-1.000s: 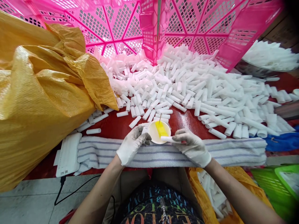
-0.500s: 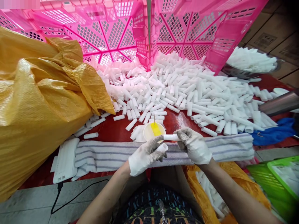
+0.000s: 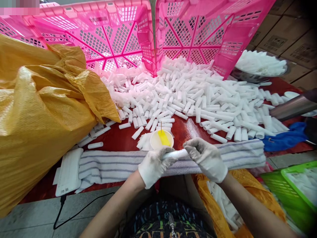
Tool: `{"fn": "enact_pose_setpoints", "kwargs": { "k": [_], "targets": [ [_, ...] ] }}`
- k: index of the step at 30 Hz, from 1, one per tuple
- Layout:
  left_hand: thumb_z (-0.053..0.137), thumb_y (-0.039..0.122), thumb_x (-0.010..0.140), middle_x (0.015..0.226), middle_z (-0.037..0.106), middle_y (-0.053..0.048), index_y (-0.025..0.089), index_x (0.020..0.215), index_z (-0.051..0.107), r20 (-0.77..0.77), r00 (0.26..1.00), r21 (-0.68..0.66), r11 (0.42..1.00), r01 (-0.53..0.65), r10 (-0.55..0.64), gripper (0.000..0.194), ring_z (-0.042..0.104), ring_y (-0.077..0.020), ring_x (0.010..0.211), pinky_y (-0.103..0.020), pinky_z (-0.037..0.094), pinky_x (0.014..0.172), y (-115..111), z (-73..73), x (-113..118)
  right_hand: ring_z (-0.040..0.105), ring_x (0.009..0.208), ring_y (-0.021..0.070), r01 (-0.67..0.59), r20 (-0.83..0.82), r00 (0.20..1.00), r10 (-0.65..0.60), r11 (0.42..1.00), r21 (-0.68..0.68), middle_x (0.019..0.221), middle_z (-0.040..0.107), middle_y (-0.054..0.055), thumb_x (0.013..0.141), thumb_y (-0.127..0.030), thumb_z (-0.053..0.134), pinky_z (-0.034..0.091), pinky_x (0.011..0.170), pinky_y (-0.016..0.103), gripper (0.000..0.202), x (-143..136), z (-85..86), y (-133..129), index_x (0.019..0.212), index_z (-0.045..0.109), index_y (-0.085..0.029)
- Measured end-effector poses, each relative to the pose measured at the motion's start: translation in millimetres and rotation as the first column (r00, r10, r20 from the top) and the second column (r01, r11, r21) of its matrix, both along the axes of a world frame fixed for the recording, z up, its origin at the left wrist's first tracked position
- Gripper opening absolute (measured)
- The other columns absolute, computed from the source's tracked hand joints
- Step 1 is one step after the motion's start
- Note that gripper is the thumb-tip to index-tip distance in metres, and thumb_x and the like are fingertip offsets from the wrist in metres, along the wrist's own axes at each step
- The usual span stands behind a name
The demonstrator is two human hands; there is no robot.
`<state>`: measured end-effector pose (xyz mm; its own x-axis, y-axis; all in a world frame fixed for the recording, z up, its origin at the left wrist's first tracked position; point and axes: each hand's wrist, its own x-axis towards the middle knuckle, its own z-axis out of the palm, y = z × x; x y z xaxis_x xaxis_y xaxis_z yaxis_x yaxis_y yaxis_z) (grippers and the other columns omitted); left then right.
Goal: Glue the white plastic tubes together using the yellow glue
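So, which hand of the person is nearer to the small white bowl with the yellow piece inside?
Left. The left hand is just in front of the white bowl, fingers close to its near rim; the right hand is farther away, to its right.

Coloured capitals [image 3: 151,234], among them an O, cross the dark shirt [image 3: 158,216]; the cartons [image 3: 281,28] bear unreadable print [image 3: 274,43]

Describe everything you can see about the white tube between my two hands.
The white tube is slim, straight and smooth, and looks like plastic. It lies nearly level, its right end slightly higher in the picture. Your gloved left hand grips it toward its left end, covering that part. Your gloved right hand has its fingertips at the other end; whether they pinch it is hard to tell. It's held over the striped towel, just nearer you than the small bowl.
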<state>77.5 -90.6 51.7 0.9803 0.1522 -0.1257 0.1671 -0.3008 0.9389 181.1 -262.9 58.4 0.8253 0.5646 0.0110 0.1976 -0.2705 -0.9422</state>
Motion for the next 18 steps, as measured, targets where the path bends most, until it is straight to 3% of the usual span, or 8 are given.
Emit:
{"fn": "enact_pose_setpoints", "kwargs": {
  "k": [1,3,5,6,11,13,16,18],
  "targets": [
    [0.046,0.046,0.089,0.068,0.061,-0.001,0.015,0.084,0.063,-0.069,0.997,-0.016,1.000,0.016,-0.017,0.036,0.054,-0.0116,0.060,-0.023,0.046,0.060,-2.6,1.5,1.7,0.052,0.054,0.0127,-0.082,0.191,0.977,0.091,0.995,-0.054,0.065,0.060,0.002,0.086,-0.043,0.056,0.038,0.050,0.025,0.027,-2.7,1.2,-0.6,0.077,0.060,-0.019],
    [0.031,0.050,0.093,0.054,0.051,0.001,0.016,0.066,0.055,-0.214,0.975,-0.064,0.997,0.048,-0.060,0.050,0.044,-0.0102,0.048,-0.023,0.038,0.050,-10.3,1.2,5.6,0.049,0.052,0.0126,-0.185,0.551,0.785,0.284,0.956,-0.229,0.057,0.056,0.002,0.089,-0.037,0.049,0.033,0.050,0.026,0.031,-7.6,4.0,-0.9,0.065,0.057,-0.019],
    [0.026,0.049,0.094,0.051,0.049,0.000,0.017,0.059,0.049,-0.278,0.959,-0.057,0.997,0.045,-0.060,0.053,0.041,-0.0104,0.046,-0.024,0.036,0.049,-21.5,-1.8,9.6,0.043,0.046,0.0120,-0.172,0.743,0.551,0.379,0.923,-0.344,0.048,0.048,0.002,0.090,-0.033,0.044,0.027,0.048,0.028,0.040,-12.1,5.1,0.2,0.053,0.049,-0.019],
    [0.026,0.048,0.094,0.053,0.051,-0.001,0.017,0.059,0.049,-0.273,0.962,-0.017,1.000,0.027,-0.030,0.052,0.043,-0.0111,0.048,-0.024,0.036,0.051,-28.2,-3.3,11.3,0.041,0.045,0.0118,-0.147,0.783,0.500,0.370,0.927,-0.345,0.047,0.047,0.002,0.091,-0.031,0.041,0.026,0.048,0.029,0.042,-14.3,4.1,0.7,0.051,0.047,-0.020],
    [0.025,0.041,0.095,0.071,0.064,-0.008,0.015,0.075,0.063,-0.137,0.968,0.268,0.949,-0.169,0.211,0.050,0.055,-0.0164,0.064,-0.028,0.041,0.066,-57.9,-2.1,16.4,0.047,0.045,0.0089,0.132,0.686,0.727,0.006,0.980,-0.149,0.051,0.051,-0.001,0.094,-0.020,0.038,0.033,0.048,0.022,0.032,-23.1,-8.1,-10.1,0.063,0.049,-0.018],
    [0.024,0.044,0.095,0.068,0.064,-0.007,0.015,0.073,0.064,-0.182,0.977,0.218,0.973,-0.069,0.110,0.053,0.055,-0.0157,0.061,-0.027,0.040,0.061,-63.0,1.3,17.4,0.047,0.044,0.0100,0.175,0.716,0.698,0.003,0.969,-0.175,0.050,0.050,-0.001,0.093,-0.020,0.038,0.032,0.047,0.023,0.034,-25.4,-8.9,-21.6,0.062,0.049,-0.019],
    [0.024,0.046,0.095,0.056,0.057,-0.003,0.016,0.062,0.060,-0.316,0.937,0.055,0.983,0.176,-0.151,0.058,0.049,-0.0134,0.052,-0.025,0.035,0.052,-65.7,5.1,18.6,0.046,0.045,0.0133,0.072,0.828,0.535,0.169,0.967,-0.244,0.048,0.049,0.000,0.091,-0.021,0.038,0.032,0.049,0.027,0.037,-29.2,-6.6,-36.5,0.056,0.050,-0.021],
    [0.024,0.045,0.096,0.055,0.058,-0.004,0.016,0.063,0.061,-0.327,0.931,0.094,0.975,0.201,-0.160,0.058,0.050,-0.0138,0.051,-0.025,0.034,0.050,-68.8,5.1,19.1,0.048,0.046,0.0140,0.099,0.822,0.555,0.125,0.972,-0.215,0.050,0.052,0.001,0.090,-0.021,0.039,0.034,0.050,0.027,0.036,-32.7,-8.6,-40.5,0.057,0.053,-0.021]
  ]
}}
